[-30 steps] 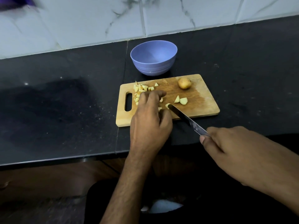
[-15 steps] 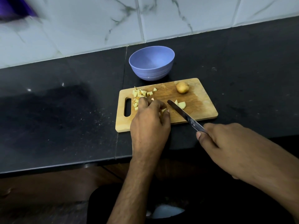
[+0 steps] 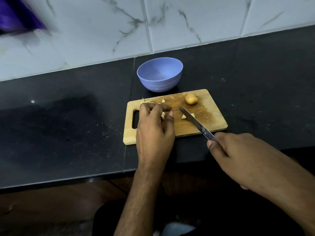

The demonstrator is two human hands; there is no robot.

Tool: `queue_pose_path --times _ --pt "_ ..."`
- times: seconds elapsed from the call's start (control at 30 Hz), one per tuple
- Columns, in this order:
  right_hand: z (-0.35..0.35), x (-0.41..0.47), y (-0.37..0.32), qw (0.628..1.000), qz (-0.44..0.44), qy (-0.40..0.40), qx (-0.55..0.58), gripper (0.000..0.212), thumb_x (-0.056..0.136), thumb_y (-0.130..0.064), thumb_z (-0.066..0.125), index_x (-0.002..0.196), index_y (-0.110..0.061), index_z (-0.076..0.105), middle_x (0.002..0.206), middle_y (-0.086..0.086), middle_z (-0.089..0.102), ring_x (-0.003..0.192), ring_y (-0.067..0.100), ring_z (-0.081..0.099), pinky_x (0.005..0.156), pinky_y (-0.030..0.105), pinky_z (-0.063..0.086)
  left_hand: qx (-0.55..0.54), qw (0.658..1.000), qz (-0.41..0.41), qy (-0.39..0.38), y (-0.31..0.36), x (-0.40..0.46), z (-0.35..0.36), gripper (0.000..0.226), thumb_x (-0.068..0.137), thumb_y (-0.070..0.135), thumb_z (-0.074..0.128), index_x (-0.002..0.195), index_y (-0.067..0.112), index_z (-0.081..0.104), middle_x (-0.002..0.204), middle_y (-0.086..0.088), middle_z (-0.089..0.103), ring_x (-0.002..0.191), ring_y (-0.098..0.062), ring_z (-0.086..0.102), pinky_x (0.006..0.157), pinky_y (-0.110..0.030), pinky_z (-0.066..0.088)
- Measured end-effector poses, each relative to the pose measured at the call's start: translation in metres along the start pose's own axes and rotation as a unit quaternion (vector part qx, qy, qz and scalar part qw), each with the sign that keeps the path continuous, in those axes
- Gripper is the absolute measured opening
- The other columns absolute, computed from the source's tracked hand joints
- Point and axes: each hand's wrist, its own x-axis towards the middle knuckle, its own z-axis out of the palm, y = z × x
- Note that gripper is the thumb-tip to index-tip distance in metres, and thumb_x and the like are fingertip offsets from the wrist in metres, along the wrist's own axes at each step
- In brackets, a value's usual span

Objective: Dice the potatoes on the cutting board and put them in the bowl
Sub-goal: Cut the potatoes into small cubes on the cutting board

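Observation:
A wooden cutting board [image 3: 209,120] lies on the black counter. A whole small potato [image 3: 191,98] sits near its far edge. Diced pieces [image 3: 163,100] lie at the board's far left, mostly hidden by my left hand [image 3: 154,128], whose curled fingers pinch a few potato pieces [image 3: 163,115]. My right hand [image 3: 238,154] grips a knife [image 3: 196,122]; its blade angles over the board, tip beside two potato chunks [image 3: 192,115]. The lilac bowl [image 3: 159,74] stands just behind the board and looks empty.
The counter's front edge [image 3: 68,181] runs just below the board. A marble-tiled wall [image 3: 170,23] rises behind the bowl. A purple object [image 3: 15,16] shows blurred at the top left. Bare dark counter [image 3: 264,91] lies right of the board.
My left hand has moved up the board and curled round some diced pieces. The knife tip has slid further onto the board towards the chunks. The view has shifted downward.

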Motion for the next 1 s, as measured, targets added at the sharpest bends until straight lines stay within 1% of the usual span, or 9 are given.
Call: queue_pose_path --times 0.07,0.13,0.27,0.33,0.43,0.63,0.77,0.9,1.0 --pt "0.001 0.000 0.004 1.000 0.008 0.003 0.006 0.030 0.103 -0.048 0.027 0.090 -0.031 0.048 0.065 -0.005 0.055 0.043 0.004 0.049 0.047 0.017 0.036 0.050 0.998 0.027 -0.020 0.004 -0.001 0.001 0.017 0.094 0.038 0.067 0.105 0.026 0.071 0.111 0.011 0.053 0.094 -0.002 0.052 0.065 -0.029 0.049" --pt "0.002 0.000 0.007 1.000 0.015 0.002 0.011 0.030 0.103 -0.048 0.027 0.094 -0.031 0.050 0.066 -0.004 0.055 0.044 0.004 0.049 0.048 0.019 0.037 0.145 0.987 0.065 -0.023 0.010 -0.002 0.003 0.022 0.092 0.045 0.066 0.106 0.030 0.072 0.113 0.011 0.055 0.102 -0.008 0.049 0.063 -0.028 0.044" --pt "0.001 -0.001 0.009 1.000 0.018 0.000 0.012 0.029 0.104 -0.047 0.026 0.092 -0.030 0.047 0.066 -0.004 0.054 0.044 0.004 0.048 0.047 0.017 0.034 0.230 0.966 0.107 -0.047 0.015 0.005 0.013 0.023 0.090 0.039 0.066 0.108 0.026 0.073 0.118 0.003 0.057 0.108 -0.018 0.045 0.085 -0.036 0.042" --pt "0.002 -0.001 0.009 1.000 0.018 0.003 0.013 0.030 0.103 -0.048 0.026 0.093 -0.031 0.048 0.067 -0.004 0.055 0.044 0.004 0.049 0.046 0.016 0.035 0.257 0.960 0.098 -0.062 0.017 0.009 0.016 0.021 0.091 0.037 0.063 0.107 0.027 0.073 0.119 0.004 0.056 0.112 -0.019 0.044 0.087 -0.036 0.033" --pt "0.004 -0.001 0.011 1.000 0.014 0.012 0.015 0.031 0.103 -0.049 0.026 0.091 -0.032 0.048 0.068 -0.005 0.057 0.045 0.003 0.051 0.049 0.018 0.039 0.244 0.963 0.073 -0.084 0.016 0.010 0.018 0.021 0.093 0.036 0.059 0.109 0.029 0.071 0.114 0.008 0.057 0.113 -0.016 0.042 0.086 -0.034 0.020" --pt "0.005 0.003 0.010 1.000 0.012 0.012 0.020 0.031 0.103 -0.049 0.026 0.088 -0.031 0.047 0.067 -0.004 0.056 0.045 0.003 0.051 0.049 0.018 0.038 0.195 0.973 0.034 -0.116 0.012 0.009 0.015 0.018 0.094 0.035 0.060 0.109 0.031 0.069 0.111 0.013 0.059 0.111 -0.012 0.041 0.090 -0.035 0.023" --pt "0.006 0.002 0.006 0.999 -0.002 0.023 0.024 0.030 0.102 -0.050 0.027 0.092 -0.033 0.049 0.069 -0.007 0.056 0.050 0.004 0.052 0.051 0.019 0.039 0.148 0.982 0.011 -0.114 0.005 0.004 0.007 0.009 0.093 0.036 0.065 0.100 0.036 0.070 0.102 0.019 0.058 0.103 -0.007 0.041 0.087 -0.035 0.023" --pt "0.010 0.000 0.003 0.999 -0.011 0.030 0.009 0.031 0.102 -0.050 0.026 0.087 -0.032 0.046 0.068 -0.007 0.053 0.055 0.005 0.051 0.050 0.021 0.034 0.121 0.987 -0.002 -0.107 0.005 0.005 0.006 0.004 0.091 0.035 0.069 0.094 0.036 0.072 0.098 0.020 0.061 0.102 -0.005 0.043 0.087 -0.034 0.023" --pt "0.010 0.003 0.001 0.999 -0.008 0.041 -0.005 0.031 0.103 -0.048 0.026 0.086 -0.031 0.045 0.067 -0.007 0.053 0.055 0.005 0.052 0.050 0.022 0.036 0.105 0.989 -0.004 -0.100 0.004 0.005 0.007 0.003 0.090 0.032 0.071 0.090 0.035 0.072 0.095 0.020 0.064 0.101 -0.004 0.044 0.089 -0.036 0.026"
